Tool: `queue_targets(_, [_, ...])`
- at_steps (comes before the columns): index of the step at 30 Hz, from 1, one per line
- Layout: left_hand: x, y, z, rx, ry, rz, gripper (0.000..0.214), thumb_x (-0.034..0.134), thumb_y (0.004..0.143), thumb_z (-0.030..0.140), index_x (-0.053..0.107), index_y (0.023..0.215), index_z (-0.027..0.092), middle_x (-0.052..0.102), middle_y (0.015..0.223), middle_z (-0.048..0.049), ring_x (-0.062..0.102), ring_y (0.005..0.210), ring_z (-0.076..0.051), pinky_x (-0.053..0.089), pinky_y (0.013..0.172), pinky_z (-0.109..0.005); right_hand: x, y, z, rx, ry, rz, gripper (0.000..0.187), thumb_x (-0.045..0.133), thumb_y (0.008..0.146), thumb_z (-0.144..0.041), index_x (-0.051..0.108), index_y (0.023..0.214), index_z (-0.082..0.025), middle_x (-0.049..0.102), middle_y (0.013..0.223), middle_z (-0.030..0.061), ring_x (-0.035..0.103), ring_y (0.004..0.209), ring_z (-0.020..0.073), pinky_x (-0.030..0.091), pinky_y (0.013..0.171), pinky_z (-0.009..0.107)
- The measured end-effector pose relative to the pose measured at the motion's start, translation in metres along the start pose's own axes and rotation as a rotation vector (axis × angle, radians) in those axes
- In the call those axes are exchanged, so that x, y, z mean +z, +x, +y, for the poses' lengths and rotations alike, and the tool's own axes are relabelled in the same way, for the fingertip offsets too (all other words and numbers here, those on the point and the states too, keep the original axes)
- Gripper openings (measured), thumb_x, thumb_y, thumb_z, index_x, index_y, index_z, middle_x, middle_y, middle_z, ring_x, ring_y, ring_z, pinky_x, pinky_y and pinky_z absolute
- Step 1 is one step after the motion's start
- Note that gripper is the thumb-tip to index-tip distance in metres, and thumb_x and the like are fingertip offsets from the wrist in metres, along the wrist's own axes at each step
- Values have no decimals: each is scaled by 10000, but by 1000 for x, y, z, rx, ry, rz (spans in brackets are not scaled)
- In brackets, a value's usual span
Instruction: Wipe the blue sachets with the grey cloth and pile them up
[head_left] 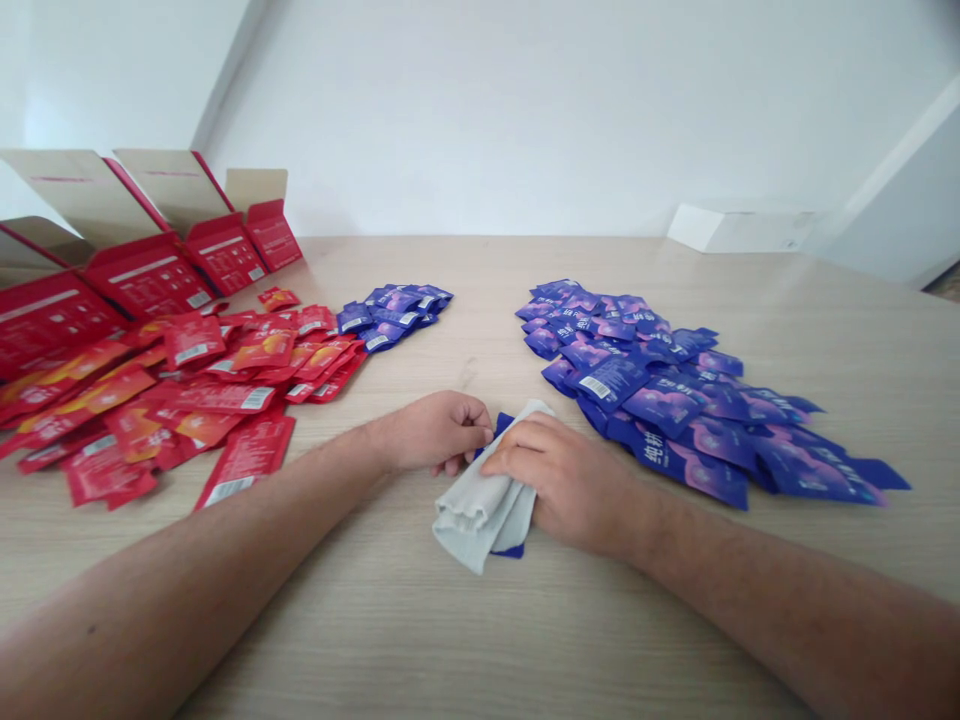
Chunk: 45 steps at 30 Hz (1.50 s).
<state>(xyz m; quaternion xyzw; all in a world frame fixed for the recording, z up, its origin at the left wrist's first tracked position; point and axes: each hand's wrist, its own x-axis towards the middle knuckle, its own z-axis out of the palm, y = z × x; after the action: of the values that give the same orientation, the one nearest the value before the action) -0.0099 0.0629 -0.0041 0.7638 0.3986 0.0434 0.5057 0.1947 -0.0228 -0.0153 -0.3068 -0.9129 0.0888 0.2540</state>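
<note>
My left hand (431,432) and right hand (570,480) are together, clamped on a folded grey cloth (480,515) wrapped around a blue sachet (511,550). Counter (480,640): blue sachets (645,385) heaped right, smaller blue heap (394,315) far, red sachets (180,390) left, open red cartons (150,275) far left.

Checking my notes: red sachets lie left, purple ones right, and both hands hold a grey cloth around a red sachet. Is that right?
No: the sachet in the pale grey cloth is purple, not red; the head view shows its corners beyond the cloth, held by the left hand and right hand. The red sachets and purple sachets lie as you said.
</note>
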Motion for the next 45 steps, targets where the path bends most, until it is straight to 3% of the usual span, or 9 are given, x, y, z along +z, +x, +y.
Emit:
queue_targets(5, [0,0,0,6,-4,-9,280,558,863,457,603,886,181,571,628,37,536,449,-89,412,357,-167,1,-1,-3,-134,21,-49,228,644,885,-170,682,1109,-169,675,1040,89,574,1007,233,471,940,391])
queue_targets(11, [1,0,0,2,-11,11,275,555,862,462,590,879,190,575,634,38,545,454,-94,412,352,-171,-1,0,-1,-18,2,13,195,635,887,-149,688,1075,-163,676,1038,92,579,987,230,480,898,379])
queue_targets(17, [1,-1,3,4,-3,-1,255,556,863,438,584,870,184,576,634,36,540,453,-91,416,356,-170,0,-1,-5,-142,16,-49,204,636,899,-177,687,1095,-165,672,1044,87,571,1009,234,460,941,383])
queue_targets(22, [1,-1,3,-3,-4,6,255,555,866,437,581,874,183,569,632,38,543,454,-93,415,349,-169,0,-1,-1,-29,0,5,187,623,905,-161,688,1080,-164,675,1041,97,575,996,233,475,905,384])
queue_targets(27, [0,-1,3,5,6,-9,248,556,867,430,584,866,184,580,638,35,542,456,-89,416,355,-164,1,-1,-3,-129,7,-40,212,652,890,-180,685,1099,-169,676,1034,86,572,1005,229,471,928,382])
queue_targets(33, [0,0,1,-3,-5,1,272,558,865,455,588,876,184,577,631,35,547,454,-95,418,354,-170,-1,0,-1,-11,-8,2,200,636,893,-155,689,1085,-168,677,1030,92,575,988,231,480,901,386])
queue_targets(38, [0,-1,3,3,8,-6,264,560,862,440,593,878,179,585,645,28,542,459,-89,416,364,-164,0,-1,-4,-140,15,-43,215,639,892,-168,684,1102,-167,677,1032,90,576,1002,231,472,930,388])
queue_targets(43, [0,0,1,-8,-10,4,264,558,860,440,593,889,180,582,644,29,545,457,-92,409,361,-167,-1,0,-1,-19,-4,1,200,624,893,-148,690,1081,-161,676,1040,100,576,1004,236,481,906,390])
queue_targets(45, [0,0,1,-8,-11,2,267,563,857,445,595,884,182,580,639,32,544,454,-92,406,360,-166,-1,0,-2,-36,8,3,198,626,891,-153,689,1079,-164,679,1035,99,579,998,234,483,904,393])
